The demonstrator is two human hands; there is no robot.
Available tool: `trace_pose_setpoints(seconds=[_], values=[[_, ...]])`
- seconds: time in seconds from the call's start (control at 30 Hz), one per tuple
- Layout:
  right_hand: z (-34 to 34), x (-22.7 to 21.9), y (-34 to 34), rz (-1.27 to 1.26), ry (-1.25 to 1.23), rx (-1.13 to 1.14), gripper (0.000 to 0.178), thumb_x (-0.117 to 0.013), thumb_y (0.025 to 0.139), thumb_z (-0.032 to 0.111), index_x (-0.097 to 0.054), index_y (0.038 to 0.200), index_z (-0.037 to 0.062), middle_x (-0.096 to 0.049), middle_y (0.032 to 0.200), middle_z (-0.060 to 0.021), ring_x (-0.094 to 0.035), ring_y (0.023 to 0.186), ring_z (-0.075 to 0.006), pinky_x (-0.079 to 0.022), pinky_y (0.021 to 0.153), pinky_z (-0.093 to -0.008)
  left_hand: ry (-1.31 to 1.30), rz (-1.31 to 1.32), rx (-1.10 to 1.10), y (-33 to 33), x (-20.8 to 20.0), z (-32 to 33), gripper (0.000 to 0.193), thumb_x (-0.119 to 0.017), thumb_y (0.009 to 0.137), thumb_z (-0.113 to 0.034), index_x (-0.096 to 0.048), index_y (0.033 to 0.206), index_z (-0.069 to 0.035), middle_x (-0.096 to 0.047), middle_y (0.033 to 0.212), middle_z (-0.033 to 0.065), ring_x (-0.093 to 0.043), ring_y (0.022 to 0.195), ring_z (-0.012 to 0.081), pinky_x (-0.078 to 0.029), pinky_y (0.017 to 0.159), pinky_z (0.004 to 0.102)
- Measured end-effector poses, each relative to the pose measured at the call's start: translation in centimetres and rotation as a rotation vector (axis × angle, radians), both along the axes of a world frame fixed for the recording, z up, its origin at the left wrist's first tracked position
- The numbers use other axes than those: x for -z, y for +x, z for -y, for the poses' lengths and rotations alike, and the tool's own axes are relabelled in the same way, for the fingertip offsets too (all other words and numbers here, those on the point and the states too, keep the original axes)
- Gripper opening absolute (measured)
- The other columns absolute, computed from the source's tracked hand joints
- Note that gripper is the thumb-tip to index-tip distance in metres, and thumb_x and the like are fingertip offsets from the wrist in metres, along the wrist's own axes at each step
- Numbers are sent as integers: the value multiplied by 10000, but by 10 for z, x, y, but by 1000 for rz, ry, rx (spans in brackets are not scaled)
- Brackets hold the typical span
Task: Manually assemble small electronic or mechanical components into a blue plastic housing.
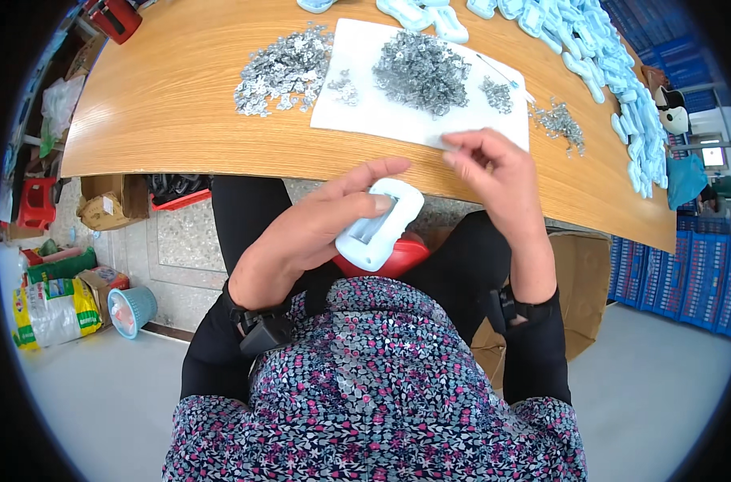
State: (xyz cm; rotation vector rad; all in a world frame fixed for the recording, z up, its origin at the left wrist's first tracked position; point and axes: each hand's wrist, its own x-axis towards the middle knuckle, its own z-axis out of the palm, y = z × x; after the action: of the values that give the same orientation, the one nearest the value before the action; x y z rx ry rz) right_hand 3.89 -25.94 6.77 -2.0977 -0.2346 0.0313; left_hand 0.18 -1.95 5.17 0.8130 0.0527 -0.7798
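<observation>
My left hand [325, 205] is wrapped round a light-blue plastic housing [371, 251], holding it tilted above my lap, just off the table's near edge. The thumb lies over the long recessed opening in the housing. To its right, my right hand [498, 173] hovers over the table edge, thumb and forefinger brought close together in a pinch. Whatever the fingertips hold, if anything, is too small to make out. Beyond that hand is a white sheet [357, 116] bearing a big heap of small metal pieces [423, 72].
More metal pieces [281, 72] lie left of the sheet, and a smaller group [562, 124] at its right. Many light-blue housings [582, 40] pile along the table's right side. A thin tool [498, 71] rests on the sheet. An open cardboard box [574, 297] stands under the table.
</observation>
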Motion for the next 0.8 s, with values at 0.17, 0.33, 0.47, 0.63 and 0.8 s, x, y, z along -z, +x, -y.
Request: trace_pose_setpoints(seconds=[0.17, 0.33, 0.47, 0.63, 0.8], values=[[-1, 17, 36, 306, -350, 162, 173, -669, 863, 124, -721, 1027, 104, -660, 912, -128, -654, 829, -300, -525, 780, -385, 1, 20, -79, 2, 5, -11, 687, -650, 943, -216, -338, 1525, -25, -662, 1026, 56, -650, 837, 89, -545, 680, 204], [-4, 24, 47, 309, -433, 117, 139, -640, 875, 134, -704, 991, 94, -656, 933, -141, -642, 884, -346, -515, 803, -409, -162, -31, -127, 1, 27, -21, 562, -643, 951, -242, -436, 1441, -60, -652, 1021, 94, -653, 865, 170, -587, 713, 303], [3, 20, 42, 295, -414, 122, 126, -646, 874, 142, -706, 970, 85, -657, 925, -141, -634, 870, -351, -511, 782, -415, -278, -108, -203, -1, 22, -18, 486, -573, 987, -250, -406, 1427, -127, -644, 1079, 171, -674, 944, 283, -616, 742, 435], [17, 21, 40, 335, -514, 85, 113, -675, 860, 140, -715, 942, 73, -659, 873, -126, -637, 838, -327, -512, 752, -396, -239, -108, -161, 7, 12, -10, 534, -495, 1021, -220, -251, 1482, -104, -637, 1128, 223, -682, 1025, 322, -604, 834, 506], [20, 25, 34, 340, -400, 94, 106, -700, 849, 143, -722, 924, 72, -650, 830, -109, -634, 794, -300, -513, 735, -370, -277, -67, -119, 10, 19, -3, 489, -305, 1063, -313, -286, 1506, -108, -639, 1119, 218, -677, 1022, 317, -587, 868, 516]])
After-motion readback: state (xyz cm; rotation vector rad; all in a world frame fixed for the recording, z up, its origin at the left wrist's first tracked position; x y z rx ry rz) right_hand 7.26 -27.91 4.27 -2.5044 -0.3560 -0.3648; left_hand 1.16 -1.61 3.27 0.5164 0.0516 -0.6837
